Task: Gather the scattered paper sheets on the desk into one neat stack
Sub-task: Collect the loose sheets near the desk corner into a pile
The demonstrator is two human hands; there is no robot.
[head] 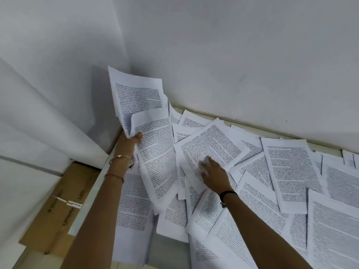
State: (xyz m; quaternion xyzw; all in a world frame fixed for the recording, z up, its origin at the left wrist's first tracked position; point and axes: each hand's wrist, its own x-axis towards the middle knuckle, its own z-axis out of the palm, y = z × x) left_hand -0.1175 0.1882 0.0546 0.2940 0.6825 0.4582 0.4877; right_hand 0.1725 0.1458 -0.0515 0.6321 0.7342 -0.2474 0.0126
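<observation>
Head view: paper sheets [291, 171] lie strewn, overlapping, across the counter [322, 146]; our left hand [132, 140] pinches a loose bundle [136, 98] lifted at the far left corner, our right hand [213, 173] rests with fingers extended, blurred, on a middle sheet [209, 144]. We should drag that sheet clear, slide it behind the bundle, then square edges

Printed sheets [291, 171] across desk [88, 200]
</observation>
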